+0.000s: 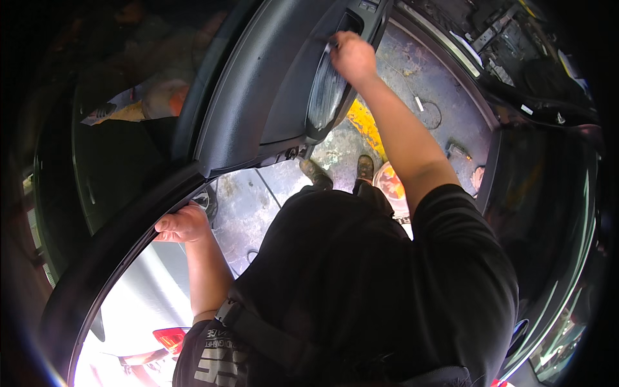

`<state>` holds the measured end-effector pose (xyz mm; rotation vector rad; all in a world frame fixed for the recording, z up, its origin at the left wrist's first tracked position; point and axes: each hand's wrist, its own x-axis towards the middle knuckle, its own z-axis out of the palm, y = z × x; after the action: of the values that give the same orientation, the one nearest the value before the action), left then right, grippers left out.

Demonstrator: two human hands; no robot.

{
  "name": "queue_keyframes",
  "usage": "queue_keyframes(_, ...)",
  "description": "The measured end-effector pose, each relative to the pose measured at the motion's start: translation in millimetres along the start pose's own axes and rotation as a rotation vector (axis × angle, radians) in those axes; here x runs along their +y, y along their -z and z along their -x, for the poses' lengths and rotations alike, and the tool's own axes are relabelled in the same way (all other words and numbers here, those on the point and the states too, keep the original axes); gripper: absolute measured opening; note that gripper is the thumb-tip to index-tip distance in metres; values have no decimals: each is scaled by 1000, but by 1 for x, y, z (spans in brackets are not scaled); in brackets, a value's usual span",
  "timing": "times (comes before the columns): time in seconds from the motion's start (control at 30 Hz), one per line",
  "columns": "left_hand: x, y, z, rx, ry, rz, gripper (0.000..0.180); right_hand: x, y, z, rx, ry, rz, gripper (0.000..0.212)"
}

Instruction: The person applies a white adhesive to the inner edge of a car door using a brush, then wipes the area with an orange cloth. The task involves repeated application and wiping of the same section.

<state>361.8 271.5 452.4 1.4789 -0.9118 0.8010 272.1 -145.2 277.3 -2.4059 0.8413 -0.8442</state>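
A dark car door stands open before me, its black inner panel (258, 84) facing up toward me. My right hand (354, 57) is closed at the upper part of the door's armrest and pocket area. Something small and dark shows at its fingertips, too blurred to name. Below that hand, whitish wet-looking streaks cover the grey door pocket (325, 97). My left hand (184, 224) grips the edge of the black window frame (138, 238), the thumb lying along it; its other fingers are partly hidden.
Under me is a worn grey floor (245, 200) with a yellow painted patch (366, 122). A bucket (391, 187) with orange and white in it stands beside my feet. A thin cable (429, 116) lies near the car's door sill (445, 61). A white car with a red tail light (170, 338) is at lower left.
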Motion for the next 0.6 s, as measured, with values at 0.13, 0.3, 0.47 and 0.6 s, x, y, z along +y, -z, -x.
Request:
queue_keyframes(0.13,4,-6,1,28,-11,1,62,-59,5,77,-288,-9,96,26)
queue_keyframes(0.3,16,0,-5,-34,-86,-173,64,-32,8,132,-211,266,-141,33)
queue_keyframes(0.47,12,-17,-7,2,-27,34,67,19,16,40,34,-82,58,25)
queue_keyframes(0.6,10,3,-2,-8,95,4,71,-62,20,171,-320,279,-322,29)
